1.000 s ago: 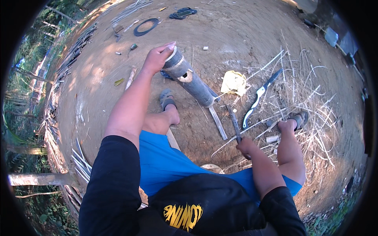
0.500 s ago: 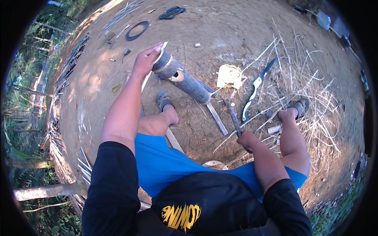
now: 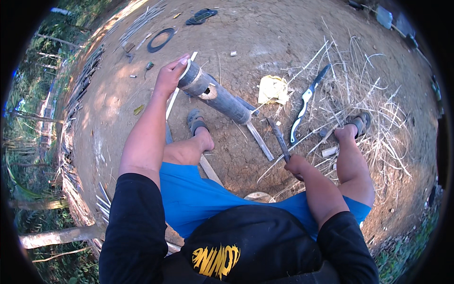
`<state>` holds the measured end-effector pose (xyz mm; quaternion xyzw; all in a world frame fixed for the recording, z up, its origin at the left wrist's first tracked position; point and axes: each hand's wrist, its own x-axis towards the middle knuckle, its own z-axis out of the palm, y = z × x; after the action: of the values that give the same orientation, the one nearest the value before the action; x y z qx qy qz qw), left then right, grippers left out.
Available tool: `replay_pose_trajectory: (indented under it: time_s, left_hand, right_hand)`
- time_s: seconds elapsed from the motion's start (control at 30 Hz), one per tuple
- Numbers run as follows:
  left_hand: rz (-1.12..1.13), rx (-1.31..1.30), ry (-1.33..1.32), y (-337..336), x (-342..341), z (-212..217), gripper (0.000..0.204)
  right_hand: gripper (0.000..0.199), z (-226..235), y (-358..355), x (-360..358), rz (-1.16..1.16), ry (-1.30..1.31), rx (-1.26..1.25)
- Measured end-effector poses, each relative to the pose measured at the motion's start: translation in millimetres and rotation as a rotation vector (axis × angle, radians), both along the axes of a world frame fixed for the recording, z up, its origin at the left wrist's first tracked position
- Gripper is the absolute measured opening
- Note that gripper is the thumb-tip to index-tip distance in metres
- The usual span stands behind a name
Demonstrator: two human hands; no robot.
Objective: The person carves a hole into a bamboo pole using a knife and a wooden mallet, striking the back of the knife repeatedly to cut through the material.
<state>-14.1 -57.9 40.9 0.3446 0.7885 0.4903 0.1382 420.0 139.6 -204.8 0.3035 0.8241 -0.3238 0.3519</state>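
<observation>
A thick grey bamboo section lies tilted on the dirt ahead of me, with a hole cut in its side. My left hand rests on its far cut end, fingers curled over the rim. My right hand grips the handle of a long dark blade that points up toward the near end of the bamboo, its tip a little short of it. My sandalled left foot sits just beside the bamboo, and my right foot is out to the right.
A curved white-handled knife lies on dry grass to the right, beside a yellow rag. Bamboo slats lie near my feet. A black ring and dark sandals lie farther off. Split bamboo strips are heaped along the left edge.
My left hand and the far end of the bamboo have shifted slightly toward the left. My right hand keeps its hold on the blade with little movement.
</observation>
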Motion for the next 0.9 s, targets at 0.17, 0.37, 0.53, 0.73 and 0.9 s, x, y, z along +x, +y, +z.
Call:
replay_pose_trajectory:
  time_s: [0.17,0.37,0.53,0.73,0.9]
  left_hand:
    - [-0.006,-0.011,0.026,-1.4,-5.7,-2.9,0.047]
    - [0.028,0.024,-0.050,-2.0,-8.3,-5.6,0.045]
    - [0.030,0.028,-0.044,-2.6,-11.0,-7.4,0.045]
    - [0.018,0.008,-0.043,-4.4,-12.5,-8.5,0.050]
    - [0.026,0.039,-0.036,-3.7,-11.4,-7.5,0.046]
  right_hand:
    - [0.040,4.2,-1.3,0.6,-0.031,0.012,0.011]
    - [0.039,5.4,-0.6,-1.6,-0.004,-0.013,0.003]
    - [0.047,6.1,0.9,-3.0,0.075,-0.006,0.009]
    - [0.039,7.2,-0.7,-1.7,0.042,0.001,0.040]
    - [0.039,7.6,-1.1,-1.6,0.012,-0.007,0.014]
